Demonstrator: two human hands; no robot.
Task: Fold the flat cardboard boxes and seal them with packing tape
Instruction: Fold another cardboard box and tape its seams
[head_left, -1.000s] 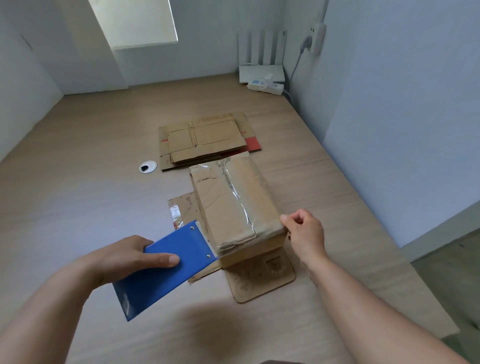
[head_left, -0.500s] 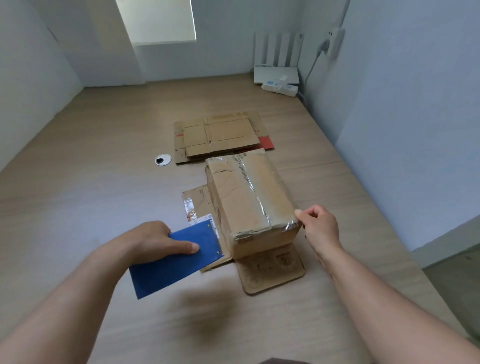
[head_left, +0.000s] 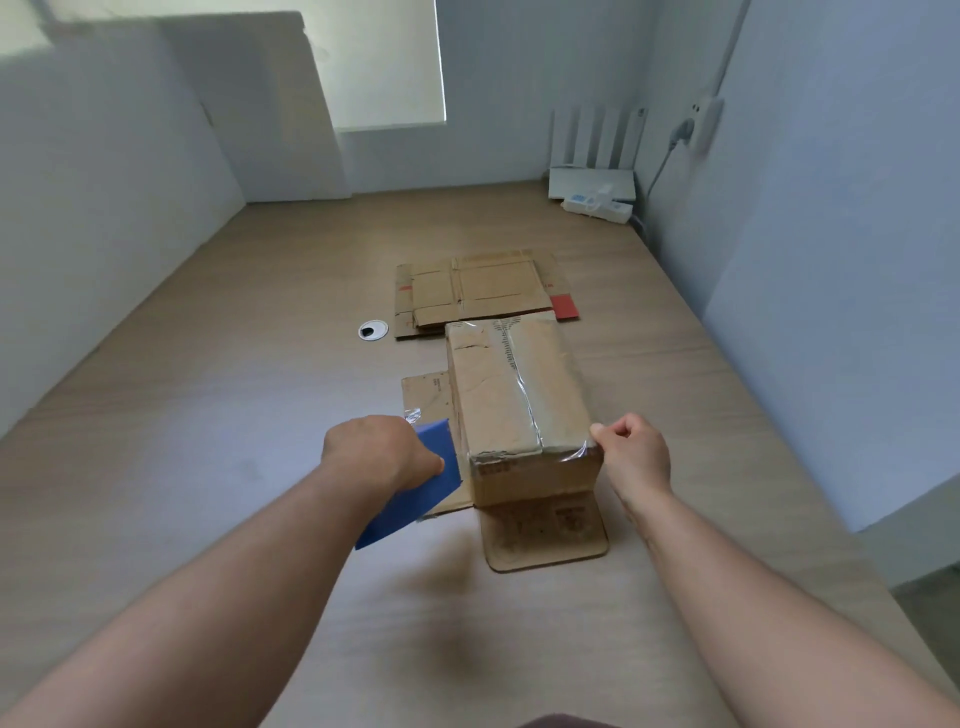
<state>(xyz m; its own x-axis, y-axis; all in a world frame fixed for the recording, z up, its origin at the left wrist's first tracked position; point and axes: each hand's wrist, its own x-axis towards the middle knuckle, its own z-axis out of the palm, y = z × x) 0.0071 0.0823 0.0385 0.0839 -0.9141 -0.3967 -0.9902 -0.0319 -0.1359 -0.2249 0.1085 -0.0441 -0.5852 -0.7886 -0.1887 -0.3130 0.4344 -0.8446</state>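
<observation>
A folded cardboard box (head_left: 514, 400) stands on the wooden table, with clear tape running along its top seam and across its near top edge. My left hand (head_left: 382, 452) grips a blue tape dispenser (head_left: 415, 488) held against the box's near left side. My right hand (head_left: 631, 457) pinches the clear tape's end (head_left: 582, 453) at the box's near right corner. Flat cardboard pieces (head_left: 545, 530) lie under the box. More flat cardboard boxes (head_left: 478, 291) lie stacked just beyond it.
A round cable hole (head_left: 373, 330) sits in the table (head_left: 208, 415) left of the flat stack. A power strip (head_left: 597, 205) and a white router rest at the far right corner. Walls close in on the left, back and right.
My left hand has carried the blue dispenser up and right, closer to the box's left side. The tape now lies across the near top edge. My right hand stays at the corner.
</observation>
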